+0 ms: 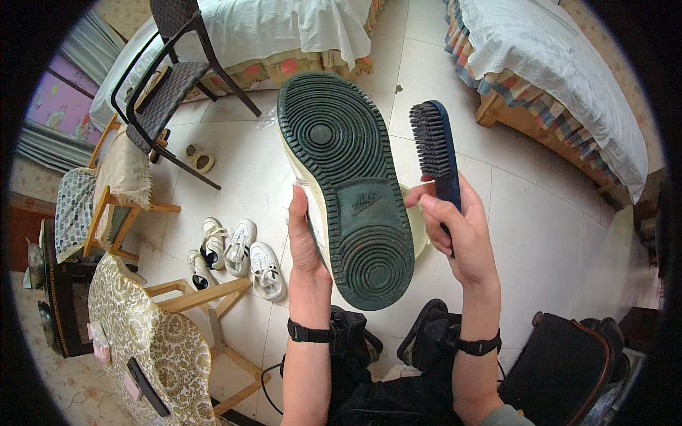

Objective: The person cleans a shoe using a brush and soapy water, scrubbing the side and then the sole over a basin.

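Note:
A Nike sneaker [367, 205] is held up before me, its dark green rubber outsole with ringed tread turned toward the camera. My left hand [307, 239] grips it by the side, the thumb along the white upper. In my right hand [461, 229] is a scrub brush [446, 144] with a dark blue handle. Its dark bristles face left toward the sole, and a gap separates the two. Behind the shoe, a pale basin [422, 234] on the floor is mostly hidden.
Several white sneakers [242, 250] stand on the tiled floor at left, near a wooden-legged table with a patterned cloth [165, 346]. A black woven chair [176, 80] and a wooden chair [120, 175] are further off. Two beds [287, 32] line the back; a black bag [554, 367] sits lower right.

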`<action>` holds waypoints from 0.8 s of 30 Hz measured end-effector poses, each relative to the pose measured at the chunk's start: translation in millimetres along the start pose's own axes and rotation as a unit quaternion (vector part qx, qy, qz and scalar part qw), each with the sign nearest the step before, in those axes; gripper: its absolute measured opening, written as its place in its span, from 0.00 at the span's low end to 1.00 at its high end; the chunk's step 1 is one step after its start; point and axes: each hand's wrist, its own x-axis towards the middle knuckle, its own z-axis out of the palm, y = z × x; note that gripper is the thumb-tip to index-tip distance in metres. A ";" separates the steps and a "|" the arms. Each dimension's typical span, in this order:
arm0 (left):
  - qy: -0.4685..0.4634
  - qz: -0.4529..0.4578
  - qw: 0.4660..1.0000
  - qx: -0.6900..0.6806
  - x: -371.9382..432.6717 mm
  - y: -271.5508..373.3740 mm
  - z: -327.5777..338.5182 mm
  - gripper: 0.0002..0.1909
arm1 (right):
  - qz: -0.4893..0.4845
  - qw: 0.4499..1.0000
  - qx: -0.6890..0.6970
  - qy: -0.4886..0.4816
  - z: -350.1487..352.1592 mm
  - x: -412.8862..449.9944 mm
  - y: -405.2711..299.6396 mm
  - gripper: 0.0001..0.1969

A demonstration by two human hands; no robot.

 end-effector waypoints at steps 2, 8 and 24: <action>-0.010 0.010 1.000 0.005 1.7 0.0 -0.5 0.39 | 0.031 0.999 0.005 -0.015 -0.8 0.6 3.1 0.14; -0.011 0.030 0.999 0.036 10.3 -5.9 -0.6 0.39 | 0.061 0.997 0.028 -0.042 -11.5 -1.3 -2.2 0.16; -0.038 0.081 0.994 0.061 4.0 -1.1 4.2 0.31 | 0.023 0.999 0.018 -0.033 -5.4 0.3 3.1 0.15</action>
